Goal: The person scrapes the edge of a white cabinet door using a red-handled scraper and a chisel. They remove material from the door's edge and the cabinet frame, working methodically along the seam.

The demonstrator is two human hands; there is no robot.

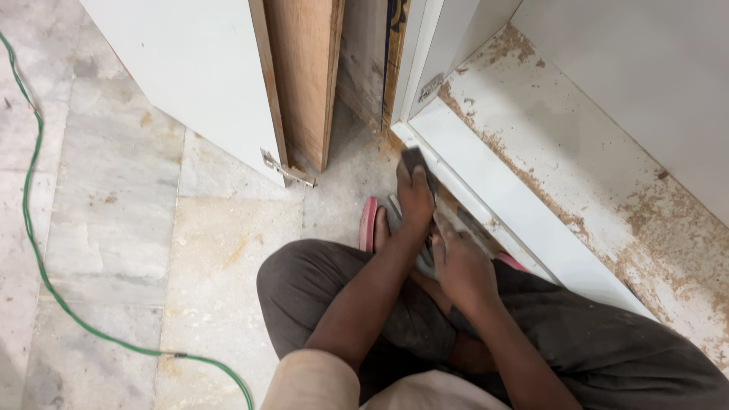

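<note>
Fingers of left hand (414,199) pressed together on dark sanding block (414,158), frame centre, against white cabinet edge (486,199). Right hand (462,267) fingers curled, contents indiscernible. Green cable (36,228) left.

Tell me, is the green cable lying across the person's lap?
No, the green cable runs over the stone floor at the left, apart from the legs.

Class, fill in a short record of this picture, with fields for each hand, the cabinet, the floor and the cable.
left hand: presses a dark pad on the cabinet's front edge
right hand: rests by the same edge, fingers curled; hold unclear
cabinet: white, door open, brown dust on its base
floor: pale stone tiles
cable: green, curves along the left
</note>
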